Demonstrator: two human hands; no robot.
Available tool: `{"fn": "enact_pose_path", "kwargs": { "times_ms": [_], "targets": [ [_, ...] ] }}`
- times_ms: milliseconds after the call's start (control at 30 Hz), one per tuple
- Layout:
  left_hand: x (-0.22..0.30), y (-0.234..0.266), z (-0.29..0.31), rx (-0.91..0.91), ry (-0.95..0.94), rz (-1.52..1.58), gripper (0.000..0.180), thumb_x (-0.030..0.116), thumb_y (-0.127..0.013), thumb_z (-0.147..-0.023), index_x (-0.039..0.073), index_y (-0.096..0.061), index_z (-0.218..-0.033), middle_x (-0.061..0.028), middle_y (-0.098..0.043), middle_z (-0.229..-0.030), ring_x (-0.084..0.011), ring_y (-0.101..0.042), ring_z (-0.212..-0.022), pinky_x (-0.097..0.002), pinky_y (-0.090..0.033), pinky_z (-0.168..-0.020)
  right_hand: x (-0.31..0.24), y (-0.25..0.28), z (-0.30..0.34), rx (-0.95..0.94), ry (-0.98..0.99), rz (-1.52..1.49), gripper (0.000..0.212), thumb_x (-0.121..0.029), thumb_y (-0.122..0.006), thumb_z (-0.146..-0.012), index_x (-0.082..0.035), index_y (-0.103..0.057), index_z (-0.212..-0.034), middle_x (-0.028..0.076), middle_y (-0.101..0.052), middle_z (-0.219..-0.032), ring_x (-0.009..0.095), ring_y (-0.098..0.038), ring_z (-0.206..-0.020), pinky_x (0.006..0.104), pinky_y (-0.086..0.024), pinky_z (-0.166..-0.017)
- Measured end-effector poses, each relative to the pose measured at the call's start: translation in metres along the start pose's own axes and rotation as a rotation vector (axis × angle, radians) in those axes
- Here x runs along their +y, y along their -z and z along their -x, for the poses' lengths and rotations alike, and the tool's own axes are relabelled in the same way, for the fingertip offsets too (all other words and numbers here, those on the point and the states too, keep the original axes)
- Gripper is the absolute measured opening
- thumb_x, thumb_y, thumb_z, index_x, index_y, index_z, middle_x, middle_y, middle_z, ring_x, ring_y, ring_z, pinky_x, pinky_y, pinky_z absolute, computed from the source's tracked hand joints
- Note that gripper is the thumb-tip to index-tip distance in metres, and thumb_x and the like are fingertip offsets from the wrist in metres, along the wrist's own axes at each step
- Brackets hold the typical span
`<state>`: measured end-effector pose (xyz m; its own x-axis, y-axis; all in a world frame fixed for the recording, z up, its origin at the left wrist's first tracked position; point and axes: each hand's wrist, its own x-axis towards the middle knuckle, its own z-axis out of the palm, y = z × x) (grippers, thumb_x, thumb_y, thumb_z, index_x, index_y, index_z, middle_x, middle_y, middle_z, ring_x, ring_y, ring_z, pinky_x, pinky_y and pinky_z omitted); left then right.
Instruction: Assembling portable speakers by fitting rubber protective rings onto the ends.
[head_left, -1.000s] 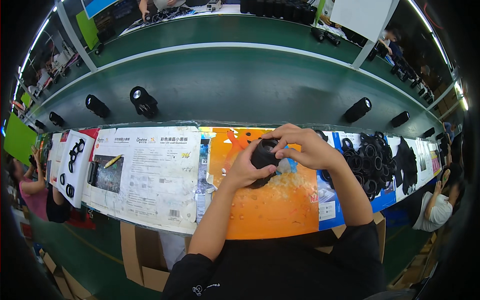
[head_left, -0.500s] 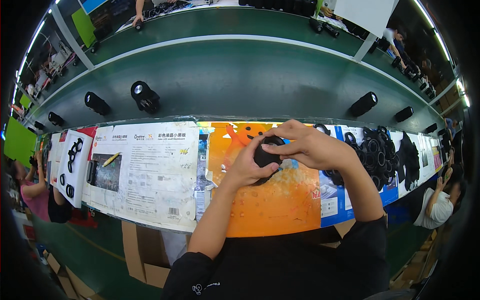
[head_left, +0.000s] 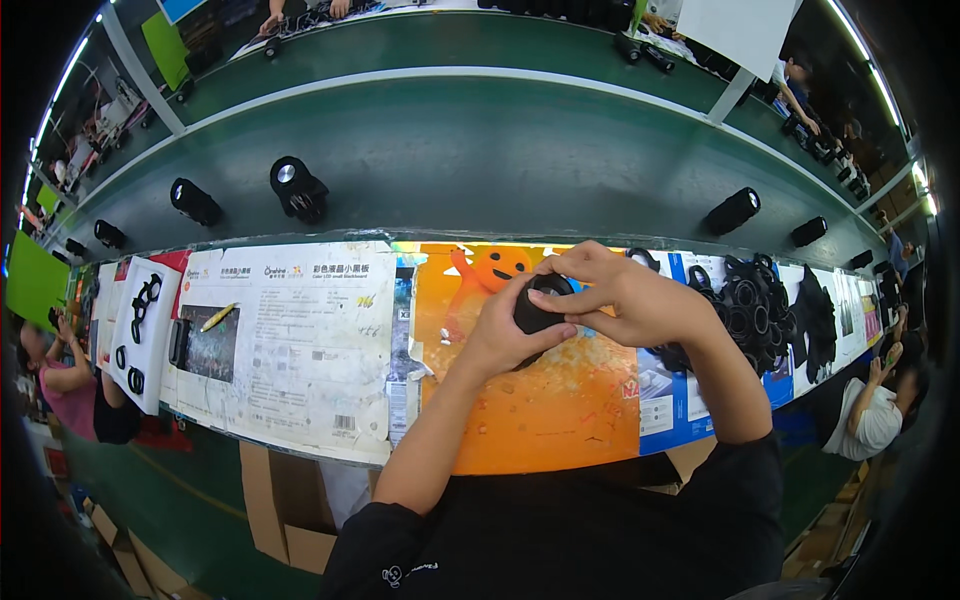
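In front of me, over the orange part of the bench, I hold a black cylindrical speaker (head_left: 541,304) with its round end facing up. My left hand (head_left: 508,328) wraps its near left side, thumb across the front. From the far right, my right hand (head_left: 612,293) closes on it with fingers bent over the top rim. Its lower body is mostly hidden by my hands. To the right of my right hand lies a pile of black rings (head_left: 745,310), and beyond it are flat black pieces (head_left: 815,325).
Behind the bench runs a green conveyor (head_left: 430,170) carrying several black speakers (head_left: 298,190). On the left are a white tray (head_left: 150,370) with black parts and a yellow-handled tool (head_left: 218,317). Open cardboard boxes (head_left: 285,500) stand below the near edge. Other people work on both sides.
The speakers on the conveyor have shifted slightly to the right. My hands and the held speaker have moved a little rightward, and the fingers have shifted slightly on its top.
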<state>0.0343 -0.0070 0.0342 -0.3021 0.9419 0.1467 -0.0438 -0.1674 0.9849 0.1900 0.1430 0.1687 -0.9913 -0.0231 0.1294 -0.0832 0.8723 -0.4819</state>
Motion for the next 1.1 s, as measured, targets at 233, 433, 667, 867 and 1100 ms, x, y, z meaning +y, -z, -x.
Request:
{"fn": "enact_pose_path", "kwargs": {
  "times_ms": [233, 433, 667, 867, 1100],
  "targets": [
    [0.007, -0.009, 0.002, -0.040, 0.015, -0.134, 0.076, 0.032, -0.098, -0.081, 0.000, -0.062, -0.140, -0.0113, -0.076, -0.119, -0.0214, -0.075, -0.109, -0.0363, -0.058, -0.099, 0.015, -0.027, -0.038, 0.108, -0.421, -0.272, 0.039, -0.029, -0.055, -0.115, 0.000, -0.079, -0.125, 0.020, -0.081, -0.110, 0.040, -0.076, -0.105, 0.0438, -0.058, -0.099],
    [0.000, -0.021, -0.004, 0.036, -0.254, -0.421, 0.075, 0.043, -0.095, -0.080, 0.001, -0.066, -0.134, -0.0197, -0.075, -0.118, -0.0374, -0.076, -0.108, -0.0434, -0.061, -0.097, 0.038, -0.061, -0.031, -0.013, -0.492, -0.407, 0.052, -0.031, -0.045, -0.113, 0.005, -0.081, -0.103, 0.023, -0.081, -0.105, 0.039, -0.075, -0.103, 0.0436, -0.055, -0.100],
    [-0.003, -0.023, 0.001, -0.020, -0.153, -0.364, 0.066, 0.038, -0.099, -0.074, 0.001, -0.070, -0.120, -0.0161, -0.077, -0.111, -0.0323, -0.078, -0.101, -0.0415, -0.062, -0.088, 0.035, -0.070, -0.024, 0.133, -0.507, -0.497, 0.038, -0.024, -0.050, -0.101, 0.005, -0.076, -0.099, 0.022, -0.079, -0.099, 0.039, -0.073, -0.094, 0.0438, -0.056, -0.093],
    [-0.008, -0.022, 0.001, -0.024, -0.212, -0.373, 0.063, 0.033, -0.101, -0.071, 0.001, -0.070, -0.116, -0.0133, -0.079, -0.105, -0.0276, -0.079, -0.094, -0.0385, -0.062, -0.083, 0.028, -0.066, -0.027, 0.130, -0.533, -0.475, 0.033, -0.022, -0.053, -0.098, 0.004, -0.073, -0.096, 0.022, -0.075, -0.093, 0.039, -0.072, -0.092, 0.0457, -0.055, -0.090],
    [-0.006, -0.022, 0.002, -0.063, -0.132, -0.325, 0.066, 0.038, -0.099, -0.074, 0.001, -0.071, -0.120, -0.0163, -0.077, -0.111, -0.0323, -0.078, -0.098, -0.0408, -0.063, -0.085, 0.031, -0.072, -0.022, 0.165, -0.499, -0.435, 0.034, -0.023, -0.052, -0.099, 0.004, -0.074, -0.097, 0.022, -0.075, -0.096, 0.039, -0.071, -0.093, 0.0451, -0.055, -0.089]
  ]
}}
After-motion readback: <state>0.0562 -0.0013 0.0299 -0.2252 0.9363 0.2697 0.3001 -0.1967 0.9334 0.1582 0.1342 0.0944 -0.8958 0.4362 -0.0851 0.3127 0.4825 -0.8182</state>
